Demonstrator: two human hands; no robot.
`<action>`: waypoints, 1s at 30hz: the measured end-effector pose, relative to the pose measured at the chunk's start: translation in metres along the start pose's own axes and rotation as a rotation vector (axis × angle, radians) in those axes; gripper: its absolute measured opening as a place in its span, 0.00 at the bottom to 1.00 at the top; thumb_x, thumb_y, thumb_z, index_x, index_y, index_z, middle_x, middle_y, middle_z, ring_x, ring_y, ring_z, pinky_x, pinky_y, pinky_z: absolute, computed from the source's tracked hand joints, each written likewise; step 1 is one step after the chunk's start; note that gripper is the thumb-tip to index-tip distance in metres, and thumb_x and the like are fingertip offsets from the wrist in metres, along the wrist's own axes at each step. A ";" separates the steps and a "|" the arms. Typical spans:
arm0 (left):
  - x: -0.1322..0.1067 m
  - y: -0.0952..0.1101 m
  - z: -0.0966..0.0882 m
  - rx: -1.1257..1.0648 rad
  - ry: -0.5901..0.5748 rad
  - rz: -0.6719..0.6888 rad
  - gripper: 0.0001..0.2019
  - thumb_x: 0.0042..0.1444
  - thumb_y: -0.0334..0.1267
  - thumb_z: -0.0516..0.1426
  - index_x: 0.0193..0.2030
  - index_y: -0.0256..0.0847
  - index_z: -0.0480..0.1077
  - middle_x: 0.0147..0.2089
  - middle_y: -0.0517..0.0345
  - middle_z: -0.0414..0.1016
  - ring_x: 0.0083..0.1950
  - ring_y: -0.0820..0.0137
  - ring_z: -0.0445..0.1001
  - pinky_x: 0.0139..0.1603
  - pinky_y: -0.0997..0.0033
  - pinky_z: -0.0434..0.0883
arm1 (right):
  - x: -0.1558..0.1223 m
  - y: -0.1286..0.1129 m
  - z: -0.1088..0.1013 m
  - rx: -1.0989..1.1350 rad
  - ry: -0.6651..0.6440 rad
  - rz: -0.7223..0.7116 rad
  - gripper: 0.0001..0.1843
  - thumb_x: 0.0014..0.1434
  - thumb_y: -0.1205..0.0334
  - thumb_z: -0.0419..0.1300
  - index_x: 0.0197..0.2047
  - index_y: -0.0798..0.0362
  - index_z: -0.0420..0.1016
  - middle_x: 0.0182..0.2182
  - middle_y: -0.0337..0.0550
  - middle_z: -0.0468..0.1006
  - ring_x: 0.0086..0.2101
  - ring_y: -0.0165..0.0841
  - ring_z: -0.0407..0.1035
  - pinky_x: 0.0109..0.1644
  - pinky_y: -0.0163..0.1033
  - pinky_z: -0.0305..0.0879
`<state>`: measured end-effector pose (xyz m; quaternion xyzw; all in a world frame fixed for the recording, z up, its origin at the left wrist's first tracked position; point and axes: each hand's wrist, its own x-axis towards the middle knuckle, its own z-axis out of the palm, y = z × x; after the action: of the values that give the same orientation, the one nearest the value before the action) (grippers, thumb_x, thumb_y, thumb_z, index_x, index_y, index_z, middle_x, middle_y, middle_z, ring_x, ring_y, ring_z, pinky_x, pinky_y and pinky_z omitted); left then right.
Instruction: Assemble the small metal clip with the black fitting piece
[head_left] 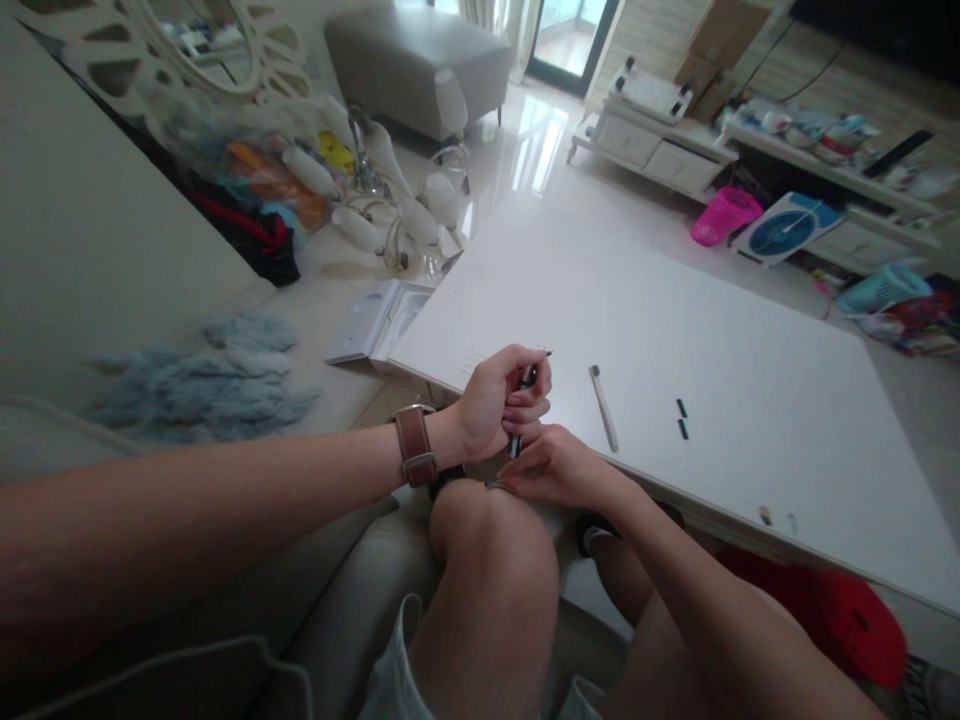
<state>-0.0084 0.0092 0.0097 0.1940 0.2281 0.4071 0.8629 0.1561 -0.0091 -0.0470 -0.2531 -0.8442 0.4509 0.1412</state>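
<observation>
pen: black, pale; tabletop: white; watch strap: brown; basket: pink; cloth: grey-blue

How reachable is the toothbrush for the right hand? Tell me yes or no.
Probably yes: the toothbrush lies on the table near the right hand, nothing visible between them, though that hand seems to pinch a small thing.

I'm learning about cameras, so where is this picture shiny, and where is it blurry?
Head view throughout: glare streaks the glossy pale floor; the crumpled blue-grey cloth looks smeared; the slim dark object in the left hand is too soft to name; the brown leather watch strap looks clearer.
</observation>
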 end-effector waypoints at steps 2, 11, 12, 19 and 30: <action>0.000 0.000 0.000 -0.002 0.006 0.003 0.14 0.53 0.38 0.54 0.19 0.38 0.62 0.16 0.69 0.43 0.16 0.81 0.40 0.14 0.83 0.44 | 0.000 0.000 -0.001 -0.009 0.025 -0.007 0.06 0.57 0.66 0.66 0.36 0.53 0.86 0.30 0.43 0.81 0.27 0.28 0.70 0.30 0.32 0.63; -0.001 0.000 0.000 0.001 0.011 -0.001 0.14 0.53 0.38 0.53 0.19 0.38 0.62 0.16 0.69 0.43 0.16 0.81 0.41 0.14 0.83 0.44 | 0.000 -0.001 -0.003 -0.025 0.002 -0.030 0.06 0.57 0.67 0.66 0.37 0.53 0.85 0.29 0.43 0.81 0.27 0.28 0.71 0.31 0.32 0.64; -0.001 0.000 0.000 0.003 0.013 0.004 0.14 0.53 0.38 0.53 0.19 0.38 0.62 0.16 0.69 0.43 0.15 0.81 0.41 0.14 0.83 0.44 | 0.000 -0.001 -0.004 -0.028 0.021 -0.035 0.06 0.57 0.67 0.66 0.36 0.53 0.85 0.30 0.43 0.81 0.27 0.27 0.70 0.30 0.32 0.64; 0.000 0.000 -0.001 0.017 0.007 0.009 0.14 0.54 0.39 0.53 0.19 0.38 0.62 0.16 0.69 0.44 0.15 0.81 0.41 0.14 0.83 0.44 | -0.001 -0.006 -0.004 0.028 0.004 -0.054 0.05 0.57 0.65 0.66 0.37 0.53 0.85 0.28 0.43 0.80 0.28 0.28 0.71 0.30 0.32 0.64; 0.000 0.000 -0.001 0.007 0.003 0.002 0.14 0.54 0.39 0.54 0.19 0.38 0.62 0.16 0.70 0.44 0.15 0.81 0.41 0.14 0.83 0.44 | -0.004 -0.013 -0.008 -0.027 0.025 -0.101 0.06 0.59 0.65 0.65 0.37 0.52 0.85 0.30 0.44 0.79 0.30 0.30 0.71 0.33 0.34 0.65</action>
<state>-0.0088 0.0094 0.0092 0.1965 0.2305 0.4073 0.8616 0.1597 -0.0115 -0.0318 -0.2174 -0.8602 0.4286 0.1708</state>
